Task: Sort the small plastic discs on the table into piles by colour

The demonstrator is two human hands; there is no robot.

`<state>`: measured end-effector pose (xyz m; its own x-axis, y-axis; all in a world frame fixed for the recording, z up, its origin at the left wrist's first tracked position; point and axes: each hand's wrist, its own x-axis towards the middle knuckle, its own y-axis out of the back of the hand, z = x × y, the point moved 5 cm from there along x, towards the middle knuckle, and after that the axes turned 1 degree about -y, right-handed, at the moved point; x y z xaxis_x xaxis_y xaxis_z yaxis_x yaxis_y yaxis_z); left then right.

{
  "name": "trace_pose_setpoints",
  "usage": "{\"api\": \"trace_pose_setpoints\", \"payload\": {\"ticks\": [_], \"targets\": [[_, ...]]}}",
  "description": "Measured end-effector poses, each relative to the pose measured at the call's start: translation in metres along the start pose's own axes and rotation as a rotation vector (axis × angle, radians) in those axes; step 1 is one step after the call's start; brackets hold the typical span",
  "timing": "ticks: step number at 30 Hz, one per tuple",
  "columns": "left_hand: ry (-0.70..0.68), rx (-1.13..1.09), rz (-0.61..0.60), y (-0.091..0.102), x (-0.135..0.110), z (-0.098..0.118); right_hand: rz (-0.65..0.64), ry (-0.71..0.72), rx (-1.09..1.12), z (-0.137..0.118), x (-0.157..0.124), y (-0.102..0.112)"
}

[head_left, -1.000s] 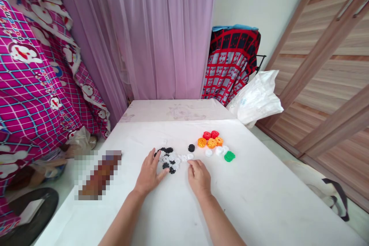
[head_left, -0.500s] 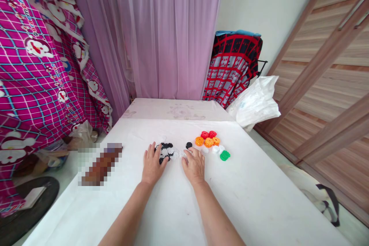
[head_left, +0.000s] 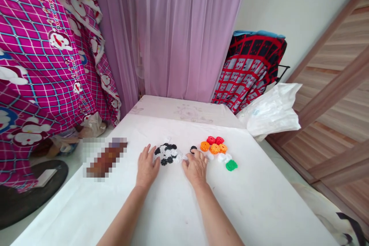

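Observation:
A flat cluster of small black and white plastic discs [head_left: 168, 153] lies on the white table [head_left: 259, 200]. My left hand [head_left: 146, 167] rests flat beside the cluster's left edge, fingers spread and open. My right hand [head_left: 196, 167] lies on the table at the cluster's right edge, fingers stretched forward; its fingertips touch a loose black disc [head_left: 193, 148] and white pieces. To the right sit orange discs [head_left: 213, 148], red discs [head_left: 215, 140], white discs [head_left: 223, 157] and a green disc [head_left: 231, 165].
A blurred brown object [head_left: 105, 159] lies on the table's left part. A white plastic bag [head_left: 272, 111] sits at the far right corner. Pink curtains [head_left: 184, 34] hang behind; a patterned magenta cloth [head_left: 43, 65] fills the left. Wooden panels [head_left: 337, 96] stand at right.
Both hands slid forward to the black and white cluster; the right hand now reaches the loose black disc. The camera view shifted left.

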<state>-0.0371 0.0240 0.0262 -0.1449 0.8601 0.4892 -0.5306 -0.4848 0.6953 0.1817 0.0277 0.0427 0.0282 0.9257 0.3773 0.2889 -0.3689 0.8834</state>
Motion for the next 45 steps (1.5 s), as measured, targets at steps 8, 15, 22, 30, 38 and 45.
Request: {"api": "trace_pose_setpoints", "payload": {"ticks": [8,15,22,30,38,45], "targets": [[0.032,-0.022,0.013,0.000,-0.001,-0.001,0.025,-0.007,0.040,0.005,-0.002,-0.004],[0.020,-0.013,-0.006,0.000,-0.001,-0.002,0.021,0.013,0.049,0.004,-0.002,-0.005],[-0.012,-0.025,-0.054,0.000,0.002,-0.001,0.038,-0.063,0.084,0.004,-0.005,-0.001],[-0.014,-0.048,-0.032,-0.002,0.003,-0.002,0.031,-0.053,0.037,0.005,-0.011,0.000],[-0.029,-0.056,-0.004,0.000,0.002,-0.005,0.079,-0.073,0.153,0.008,-0.017,-0.003],[-0.026,-0.113,0.003,0.002,0.002,-0.010,0.259,-0.136,0.181,0.033,-0.017,0.001]]}}
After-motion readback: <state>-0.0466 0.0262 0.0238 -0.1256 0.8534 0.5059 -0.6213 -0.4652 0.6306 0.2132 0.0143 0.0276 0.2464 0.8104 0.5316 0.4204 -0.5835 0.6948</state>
